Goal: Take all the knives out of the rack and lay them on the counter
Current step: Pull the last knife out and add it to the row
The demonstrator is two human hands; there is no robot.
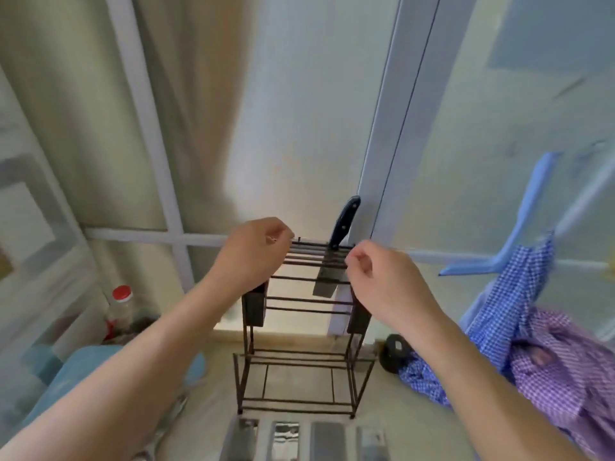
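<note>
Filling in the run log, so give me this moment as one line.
rack: one knife left | blades on counter | left hand, right hand: at rack top, empty

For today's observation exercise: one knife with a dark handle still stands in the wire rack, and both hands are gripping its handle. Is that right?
Not quite. The head view shows the knife standing in the rack, but neither the left hand nor the right hand grips its handle; they are at the rack's top corners, either side of it.

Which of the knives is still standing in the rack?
The black-handled knife, upright in the rack's top slots between the two hands. The other blades lie flat on the counter in front.
</note>
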